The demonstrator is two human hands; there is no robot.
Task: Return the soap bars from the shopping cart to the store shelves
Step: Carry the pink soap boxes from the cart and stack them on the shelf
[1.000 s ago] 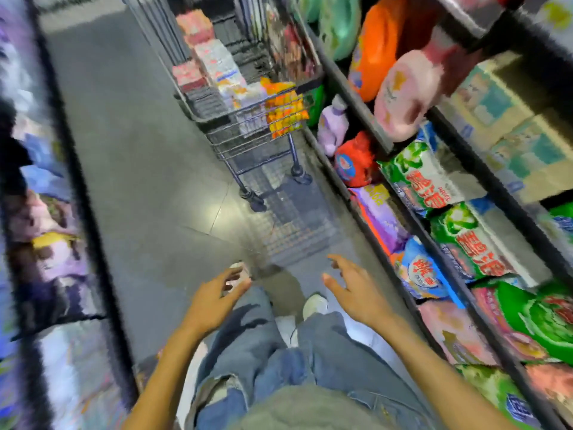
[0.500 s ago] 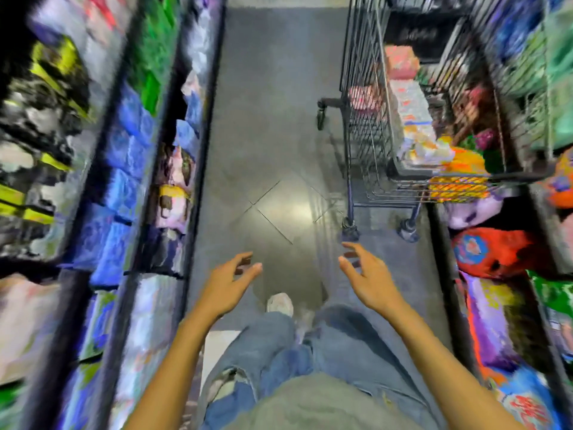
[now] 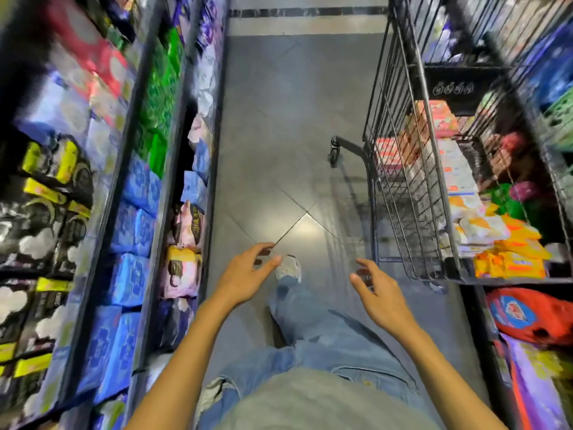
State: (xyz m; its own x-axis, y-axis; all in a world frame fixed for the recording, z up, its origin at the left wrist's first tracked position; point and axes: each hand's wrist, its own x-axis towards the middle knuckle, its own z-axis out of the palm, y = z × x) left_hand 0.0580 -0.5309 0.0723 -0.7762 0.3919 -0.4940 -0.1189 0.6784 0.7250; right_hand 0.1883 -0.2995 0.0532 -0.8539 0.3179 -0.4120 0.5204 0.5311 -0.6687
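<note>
A wire shopping cart (image 3: 403,193) stands at the right of the aisle, close to the right shelves. Inside it lie several boxed soap bars (image 3: 459,175) in pink, white and orange packs, with yellow-orange packs (image 3: 511,259) at the near end. My left hand (image 3: 245,274) and my right hand (image 3: 376,293) hover in front of me over the floor, both empty with loosely spread fingers. The right hand is a short way left of the cart's near corner, not touching it.
Shelves on the left (image 3: 133,212) hold blue, green and pink packets. The right shelves (image 3: 533,318) hold red and purple bags below the cart. Grey tiled floor (image 3: 279,150) runs between them. My jeans and a white shoe (image 3: 290,268) show below.
The view has swung left, from the right shelves to straight down the aisle. The cart now appears nearer and at the right. Both hands stay empty in front of me.
</note>
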